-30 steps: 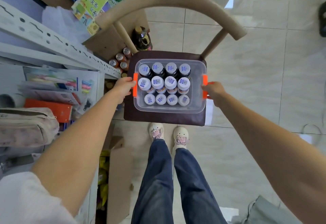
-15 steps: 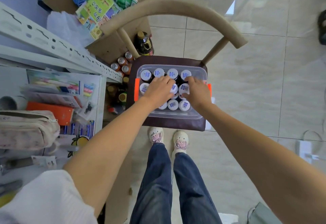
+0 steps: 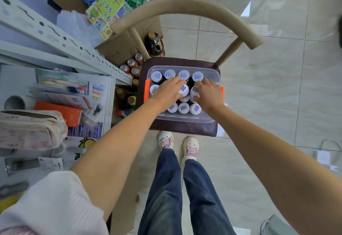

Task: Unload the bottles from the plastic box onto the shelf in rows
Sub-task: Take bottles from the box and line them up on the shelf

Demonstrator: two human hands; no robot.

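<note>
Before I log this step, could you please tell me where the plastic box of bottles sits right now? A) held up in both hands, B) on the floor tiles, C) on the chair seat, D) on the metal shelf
C: the box rests on the dark chair seat, under the curved backrest, while the left hand and right hand reach down onto the bottles inside it.

Both my grips are off the orange handles now and sitting in the plastic box [image 3: 207,118]. Left hand [image 3: 167,93] is closing over a middle-row bottle [image 3: 183,90]; right hand [image 3: 210,94] is curling round the bottle beside it [image 3: 194,91]. Both bottles are riding higher than a moment ago.
</note>
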